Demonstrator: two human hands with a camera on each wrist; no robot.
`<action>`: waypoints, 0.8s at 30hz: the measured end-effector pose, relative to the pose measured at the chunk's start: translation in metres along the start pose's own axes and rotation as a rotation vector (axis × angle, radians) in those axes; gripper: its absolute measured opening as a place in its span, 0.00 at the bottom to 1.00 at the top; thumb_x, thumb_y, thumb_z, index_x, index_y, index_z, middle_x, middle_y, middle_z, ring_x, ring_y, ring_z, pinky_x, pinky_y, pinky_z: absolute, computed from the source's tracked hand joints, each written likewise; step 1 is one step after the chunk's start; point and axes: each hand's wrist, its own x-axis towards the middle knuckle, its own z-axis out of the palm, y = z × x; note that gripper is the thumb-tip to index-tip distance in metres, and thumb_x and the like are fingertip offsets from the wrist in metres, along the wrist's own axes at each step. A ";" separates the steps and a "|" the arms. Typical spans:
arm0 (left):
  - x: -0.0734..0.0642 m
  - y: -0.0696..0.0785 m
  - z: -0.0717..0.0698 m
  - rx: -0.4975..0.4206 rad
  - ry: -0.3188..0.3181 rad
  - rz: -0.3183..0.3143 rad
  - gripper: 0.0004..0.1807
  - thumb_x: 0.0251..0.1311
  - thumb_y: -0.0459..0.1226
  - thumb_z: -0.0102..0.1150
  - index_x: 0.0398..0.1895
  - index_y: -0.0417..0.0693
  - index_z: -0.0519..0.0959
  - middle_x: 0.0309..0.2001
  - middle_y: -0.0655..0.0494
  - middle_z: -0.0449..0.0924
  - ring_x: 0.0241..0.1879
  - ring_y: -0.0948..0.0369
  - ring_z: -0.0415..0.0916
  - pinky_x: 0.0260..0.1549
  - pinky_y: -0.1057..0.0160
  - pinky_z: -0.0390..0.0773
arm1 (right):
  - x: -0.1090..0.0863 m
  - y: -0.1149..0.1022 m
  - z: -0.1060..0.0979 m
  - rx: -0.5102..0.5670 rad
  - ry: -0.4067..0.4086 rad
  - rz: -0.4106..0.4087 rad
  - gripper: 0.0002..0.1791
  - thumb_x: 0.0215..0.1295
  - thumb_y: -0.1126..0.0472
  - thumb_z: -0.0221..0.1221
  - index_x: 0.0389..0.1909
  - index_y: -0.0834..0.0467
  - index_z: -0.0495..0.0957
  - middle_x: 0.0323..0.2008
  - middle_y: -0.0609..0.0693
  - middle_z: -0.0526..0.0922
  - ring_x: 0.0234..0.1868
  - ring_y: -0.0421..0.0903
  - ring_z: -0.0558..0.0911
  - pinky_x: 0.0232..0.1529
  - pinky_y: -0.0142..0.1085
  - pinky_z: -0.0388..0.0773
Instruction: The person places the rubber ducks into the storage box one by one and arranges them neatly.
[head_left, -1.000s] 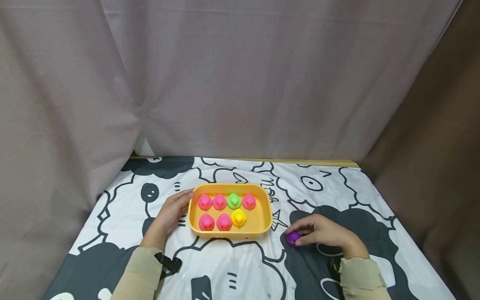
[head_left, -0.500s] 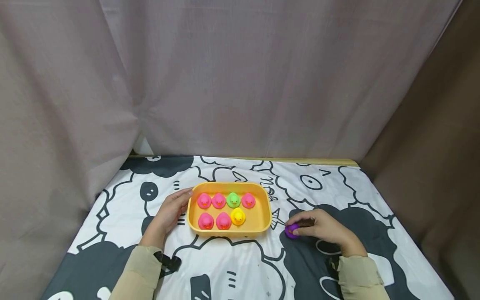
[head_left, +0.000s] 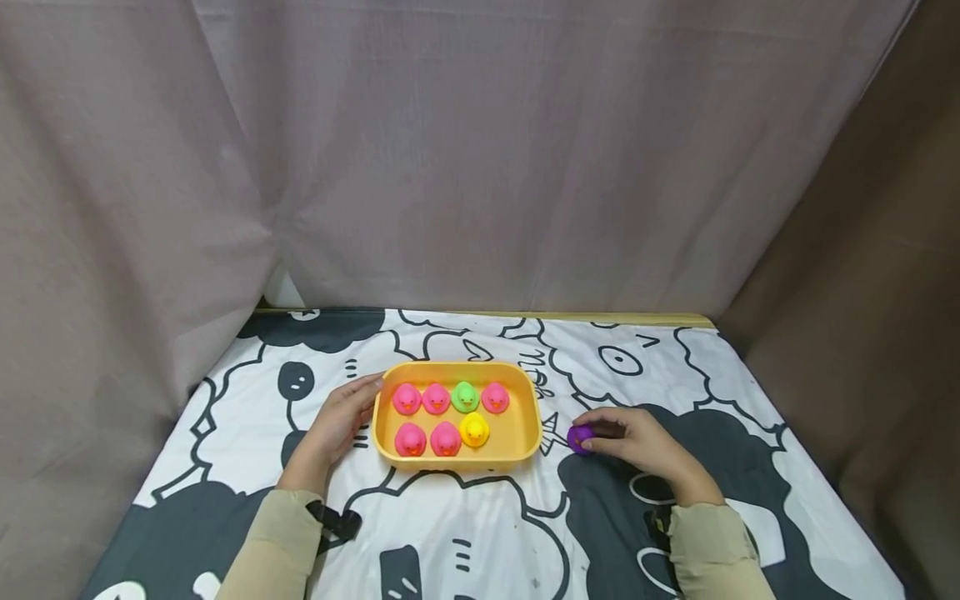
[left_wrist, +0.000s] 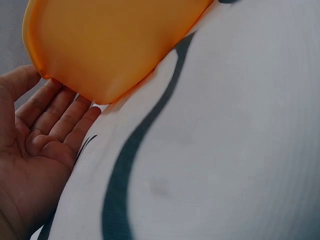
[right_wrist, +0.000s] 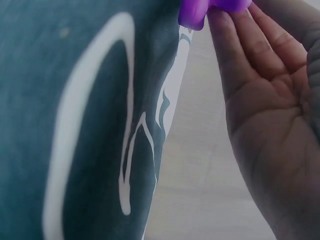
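A yellow tray (head_left: 510,454) lies on the patterned cloth, with pink rubber ducks (head_left: 446,439), a green rubber duck (head_left: 465,397) and a yellow rubber duck (head_left: 474,430) inside in two rows. My left hand (head_left: 339,427) rests its fingertips against the outside of the tray's left end, fingers nearly straight. Right of the tray, my right hand (head_left: 645,446) pinches a small purple rubber duck (head_left: 578,439) between thumb and fingers. Only a purple part of that duck shows at the top of the right wrist view, and its far side is hidden.
The black-and-white cloth (head_left: 480,533) covers the table. Grey curtains (head_left: 480,158) hang behind and on the left, and a brown curtain (head_left: 870,350) on the right. A dark strap (head_left: 335,522) sits at the left wrist.
My right hand has moved the purple duck away from me and slightly left, nearer the tray. The left hand keeps its place at the tray; the view has shifted slightly.
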 end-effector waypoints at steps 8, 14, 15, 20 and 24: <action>-0.001 0.001 0.000 0.014 -0.006 0.011 0.32 0.65 0.55 0.62 0.67 0.49 0.76 0.66 0.54 0.74 0.66 0.57 0.71 0.63 0.61 0.72 | 0.002 -0.002 0.002 -0.115 0.048 0.017 0.18 0.54 0.50 0.75 0.45 0.49 0.86 0.41 0.42 0.86 0.41 0.40 0.85 0.44 0.34 0.84; 0.000 0.000 0.000 0.020 -0.002 0.003 0.31 0.65 0.55 0.62 0.66 0.49 0.76 0.66 0.54 0.75 0.66 0.57 0.71 0.65 0.59 0.71 | 0.002 -0.007 0.005 -0.204 0.056 0.021 0.16 0.55 0.51 0.75 0.44 0.48 0.86 0.39 0.39 0.85 0.37 0.38 0.83 0.39 0.33 0.83; 0.000 0.000 0.000 0.023 -0.002 0.003 0.31 0.65 0.55 0.62 0.66 0.49 0.76 0.66 0.54 0.74 0.67 0.57 0.71 0.65 0.59 0.71 | 0.003 -0.007 0.005 -0.207 0.057 0.022 0.16 0.55 0.51 0.75 0.44 0.48 0.86 0.38 0.39 0.85 0.37 0.37 0.83 0.39 0.33 0.83; 0.000 0.000 0.000 0.029 0.001 0.005 0.31 0.65 0.55 0.62 0.66 0.49 0.76 0.66 0.54 0.74 0.66 0.56 0.71 0.65 0.59 0.71 | 0.003 -0.007 0.005 -0.206 0.064 0.030 0.16 0.56 0.52 0.74 0.44 0.48 0.86 0.37 0.39 0.85 0.36 0.37 0.83 0.39 0.32 0.83; 0.000 0.000 0.000 0.028 0.003 0.004 0.31 0.65 0.56 0.62 0.66 0.50 0.76 0.66 0.54 0.75 0.66 0.57 0.71 0.64 0.59 0.71 | 0.002 -0.006 0.005 -0.193 0.075 0.038 0.16 0.57 0.50 0.73 0.45 0.47 0.86 0.38 0.39 0.85 0.37 0.37 0.83 0.39 0.32 0.83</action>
